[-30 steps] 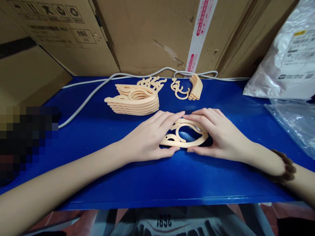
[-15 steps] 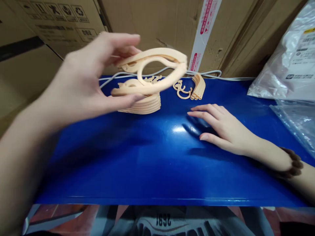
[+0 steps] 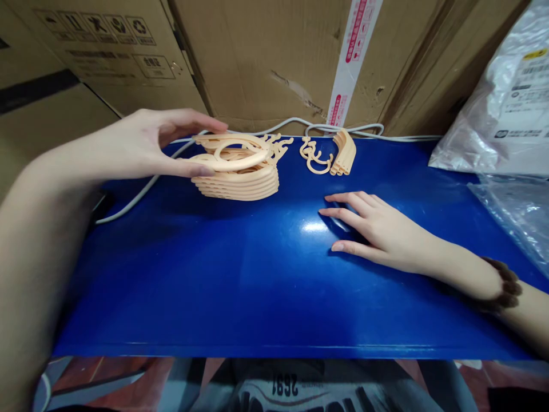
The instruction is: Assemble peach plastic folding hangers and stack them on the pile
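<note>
My left hand grips the left end of a beige plastic folding hanger, thumb in front and fingers behind. The hanger lies flat on top of a neat stack of similar folded hangers, whose small hooks point toward the back right. My right hand rests on the blue table with its fingers stretched and apart, holding nothing. Beyond it, near the back edge, are loose beige hook pieces and a small bundle of curved hanger arms.
Cardboard boxes stand along the back of the blue table. A white cable runs along the back edge and curves out at the left. Clear plastic packaging with a label lies at the right.
My left hand has come down and away from me, bringing the hanger from the air onto the stack. My right hand has slid slightly to the left.
</note>
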### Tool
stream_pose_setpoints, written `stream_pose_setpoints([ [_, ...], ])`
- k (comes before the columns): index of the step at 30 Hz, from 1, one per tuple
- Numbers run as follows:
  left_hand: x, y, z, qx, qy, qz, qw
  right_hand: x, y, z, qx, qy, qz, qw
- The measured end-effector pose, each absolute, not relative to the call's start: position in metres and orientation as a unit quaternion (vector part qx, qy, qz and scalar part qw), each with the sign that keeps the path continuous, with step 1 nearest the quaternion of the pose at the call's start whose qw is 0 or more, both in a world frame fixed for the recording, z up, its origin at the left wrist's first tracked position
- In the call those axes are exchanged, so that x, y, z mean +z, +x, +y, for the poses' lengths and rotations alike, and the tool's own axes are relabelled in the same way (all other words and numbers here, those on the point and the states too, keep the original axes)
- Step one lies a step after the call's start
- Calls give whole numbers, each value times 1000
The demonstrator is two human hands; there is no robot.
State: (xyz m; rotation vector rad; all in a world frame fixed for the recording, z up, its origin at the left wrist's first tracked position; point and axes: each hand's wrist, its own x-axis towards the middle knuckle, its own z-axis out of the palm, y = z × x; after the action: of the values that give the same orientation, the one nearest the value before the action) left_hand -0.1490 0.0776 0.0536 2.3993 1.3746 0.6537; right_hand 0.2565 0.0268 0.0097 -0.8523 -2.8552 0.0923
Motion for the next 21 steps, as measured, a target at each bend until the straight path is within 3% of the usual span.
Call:
stream_pose_setpoints([
  [21,53,-141,79,173,835,508,123,11,256,25,25,-287,-955,72],
])
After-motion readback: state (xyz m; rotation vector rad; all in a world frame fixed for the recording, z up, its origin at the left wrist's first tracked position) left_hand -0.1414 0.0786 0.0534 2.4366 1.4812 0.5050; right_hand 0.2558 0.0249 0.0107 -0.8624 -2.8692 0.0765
